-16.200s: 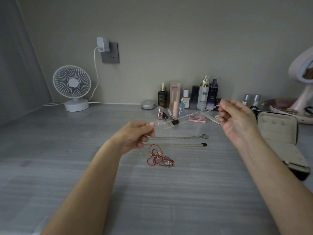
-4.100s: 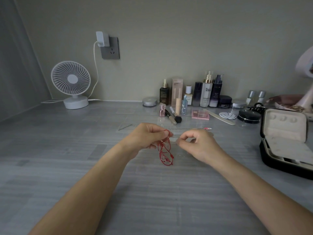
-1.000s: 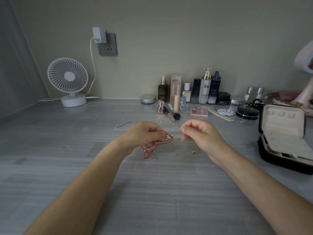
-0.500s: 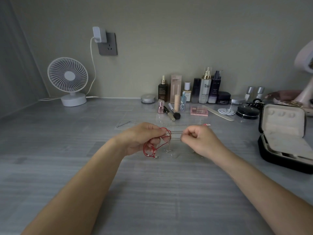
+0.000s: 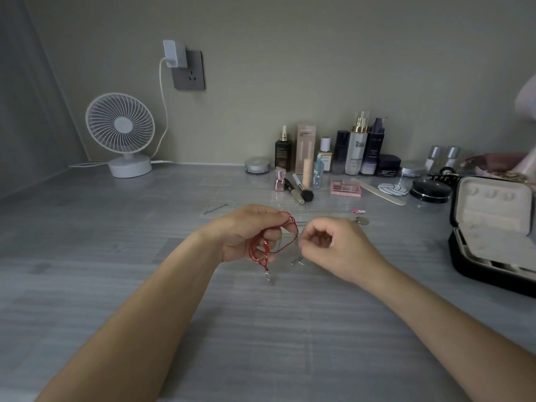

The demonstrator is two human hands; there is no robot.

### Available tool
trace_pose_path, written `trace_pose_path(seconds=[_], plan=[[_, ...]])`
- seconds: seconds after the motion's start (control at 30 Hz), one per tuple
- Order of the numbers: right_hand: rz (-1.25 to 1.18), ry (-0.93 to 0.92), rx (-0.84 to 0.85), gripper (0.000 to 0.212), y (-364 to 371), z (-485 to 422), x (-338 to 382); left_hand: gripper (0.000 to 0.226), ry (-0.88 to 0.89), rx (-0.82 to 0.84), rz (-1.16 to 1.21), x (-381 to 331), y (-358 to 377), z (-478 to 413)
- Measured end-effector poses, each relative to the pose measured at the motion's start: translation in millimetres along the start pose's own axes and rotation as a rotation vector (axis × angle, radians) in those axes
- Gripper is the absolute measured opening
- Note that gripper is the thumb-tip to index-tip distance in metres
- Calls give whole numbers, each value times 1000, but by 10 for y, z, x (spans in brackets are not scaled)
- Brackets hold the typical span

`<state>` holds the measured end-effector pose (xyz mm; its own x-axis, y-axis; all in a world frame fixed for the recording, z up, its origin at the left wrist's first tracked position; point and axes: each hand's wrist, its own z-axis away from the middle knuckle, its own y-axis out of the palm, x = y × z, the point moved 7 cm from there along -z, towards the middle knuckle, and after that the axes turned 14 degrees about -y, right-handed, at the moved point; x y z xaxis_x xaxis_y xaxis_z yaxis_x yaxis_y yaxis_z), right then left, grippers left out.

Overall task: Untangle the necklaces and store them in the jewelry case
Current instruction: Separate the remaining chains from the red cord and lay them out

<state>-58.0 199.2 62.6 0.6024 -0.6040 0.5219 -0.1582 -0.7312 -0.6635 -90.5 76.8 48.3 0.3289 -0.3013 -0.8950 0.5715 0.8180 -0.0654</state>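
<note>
Red cord necklace [image 5: 271,245] hangs bunched just above the bench [image 5: 116,256]; your left grip [image 5: 252,235] curls round its loops, seemingly to anchor them; your right grip [image 5: 333,245] pinches the tangle's right end, probably to tease it free; the open jewelry case [image 5: 456,256] sits well apart, far right.

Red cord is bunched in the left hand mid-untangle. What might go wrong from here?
The red cord necklace is looped in the left hand while the right hand pinches it: pulling may tighten the tangle. The small silver pieces beneath the hands might get snagged or swept away.
</note>
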Motion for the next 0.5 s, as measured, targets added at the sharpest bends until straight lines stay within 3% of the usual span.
trace_pose_path(seconds=[0.1,0.23,0.37,0.5], plan=[[86,-75,199,3,188,38,76,28,-14,-4,25,11,-8,-13],[66,-71,346,22,371,78,94,29,-20,-12,81,4,-16,-29],[76,-66,382,20,424,78,139,29,-20,-21,126,-3,-38,-35],[141,-13,261,7,285,44,46,27,-40,-14,159,-4,-34,-7]])
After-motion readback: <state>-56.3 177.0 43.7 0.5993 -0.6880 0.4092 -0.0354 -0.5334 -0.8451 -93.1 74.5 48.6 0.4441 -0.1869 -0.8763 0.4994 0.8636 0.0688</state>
